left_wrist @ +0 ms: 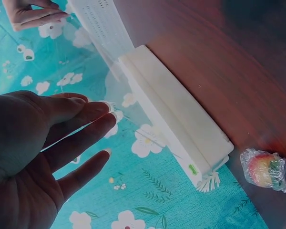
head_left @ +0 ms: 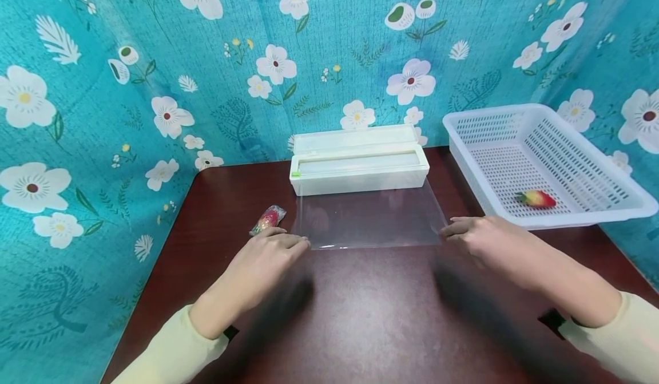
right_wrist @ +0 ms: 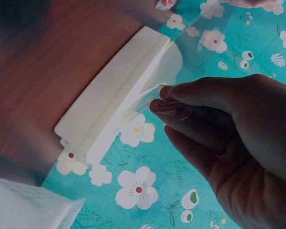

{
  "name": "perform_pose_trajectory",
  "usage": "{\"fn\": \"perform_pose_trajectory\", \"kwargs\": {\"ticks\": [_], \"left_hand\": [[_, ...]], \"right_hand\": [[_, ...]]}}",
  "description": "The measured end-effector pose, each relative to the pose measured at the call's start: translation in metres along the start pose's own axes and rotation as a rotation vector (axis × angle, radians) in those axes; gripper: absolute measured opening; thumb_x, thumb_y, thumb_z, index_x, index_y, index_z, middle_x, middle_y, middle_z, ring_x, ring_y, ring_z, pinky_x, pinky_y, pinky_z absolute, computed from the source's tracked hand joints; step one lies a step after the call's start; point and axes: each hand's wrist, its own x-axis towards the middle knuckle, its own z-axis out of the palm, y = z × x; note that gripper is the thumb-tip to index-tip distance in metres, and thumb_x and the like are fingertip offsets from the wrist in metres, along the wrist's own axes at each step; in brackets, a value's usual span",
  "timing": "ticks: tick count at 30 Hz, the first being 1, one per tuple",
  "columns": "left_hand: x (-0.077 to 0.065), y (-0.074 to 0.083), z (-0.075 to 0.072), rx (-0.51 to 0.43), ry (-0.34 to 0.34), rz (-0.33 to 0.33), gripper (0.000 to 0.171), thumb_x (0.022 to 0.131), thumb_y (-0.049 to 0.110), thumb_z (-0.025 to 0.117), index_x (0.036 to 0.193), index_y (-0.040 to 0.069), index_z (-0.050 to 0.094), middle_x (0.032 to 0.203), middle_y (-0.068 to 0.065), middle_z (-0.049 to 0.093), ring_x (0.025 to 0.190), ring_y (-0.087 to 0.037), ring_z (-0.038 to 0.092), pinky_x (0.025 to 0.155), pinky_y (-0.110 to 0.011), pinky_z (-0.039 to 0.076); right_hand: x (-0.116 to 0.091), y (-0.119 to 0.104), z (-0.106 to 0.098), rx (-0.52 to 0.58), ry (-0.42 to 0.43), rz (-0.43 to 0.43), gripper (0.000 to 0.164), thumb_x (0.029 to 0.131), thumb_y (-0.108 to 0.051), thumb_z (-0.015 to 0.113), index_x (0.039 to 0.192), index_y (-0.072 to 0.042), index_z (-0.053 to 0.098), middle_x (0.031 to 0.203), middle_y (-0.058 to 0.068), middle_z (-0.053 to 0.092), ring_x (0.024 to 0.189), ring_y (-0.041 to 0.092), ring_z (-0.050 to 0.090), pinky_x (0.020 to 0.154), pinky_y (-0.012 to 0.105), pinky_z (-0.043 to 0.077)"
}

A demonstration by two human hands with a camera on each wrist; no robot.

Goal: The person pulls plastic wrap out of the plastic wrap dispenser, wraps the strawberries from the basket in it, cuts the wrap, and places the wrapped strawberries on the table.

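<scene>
A sheet of clear plastic wrap (head_left: 368, 218) stretches out of a white wrap dispenser box (head_left: 360, 182), whose lid stands raised at the back. My left hand (head_left: 273, 255) pinches the sheet's near left corner between thumb and fingers. At the near right corner my right hand (head_left: 489, 241) pinches it too, the film bunched at the fingertips (right_wrist: 168, 90) in the right wrist view. The sheet is held taut between both hands, its front edge nearly straight. Just beyond my left hand lies a wrapped strawberry (head_left: 269, 219), red and yellow under crinkled film.
A white plastic basket (head_left: 463, 172) with slotted walls stands at the right, holding one unwrapped strawberry (head_left: 538, 198). The dark brown table (head_left: 370, 315) is glossy. Behind it and along both sides hangs a teal flowered cloth (head_left: 329, 46).
</scene>
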Motion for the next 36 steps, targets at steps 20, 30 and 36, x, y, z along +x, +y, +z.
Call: {"fn": "perform_pose_trajectory", "kwargs": {"ticks": [20,30,36], "left_hand": [[-0.008,0.009,0.041,0.011,-0.028,0.082,0.014,0.084,0.004,0.078,0.085,0.013,0.067,0.083,0.002,0.073,0.077,-0.013,0.07,0.085,-0.039,0.054],[-0.001,0.006,0.082,-0.039,-0.126,0.037,0.005,0.094,0.013,0.07,0.089,0.014,0.071,0.088,0.002,0.072,0.083,-0.018,0.069,0.077,-0.039,0.055],[-0.005,0.008,0.088,-0.102,-0.133,0.01,0.007,0.095,0.019,0.072,0.09,0.014,0.071,0.089,0.001,0.068,0.084,-0.02,0.068,0.074,-0.04,0.054]], "right_hand": [[-0.008,-0.007,0.044,0.016,0.045,-0.058,0.029,0.068,0.009,0.085,0.089,-0.011,0.08,0.09,0.004,0.073,0.076,0.016,0.069,0.065,0.036,0.059],[0.001,0.006,0.087,-0.061,-0.03,-0.045,0.025,0.071,0.011,0.082,0.077,-0.01,0.071,0.076,-0.003,0.061,0.064,0.013,0.06,0.053,0.032,0.051],[-0.004,0.006,0.097,-0.035,-0.018,-0.037,0.02,0.079,0.0,0.081,0.076,-0.011,0.065,0.077,-0.002,0.055,0.062,0.016,0.056,0.052,0.033,0.048]]}}
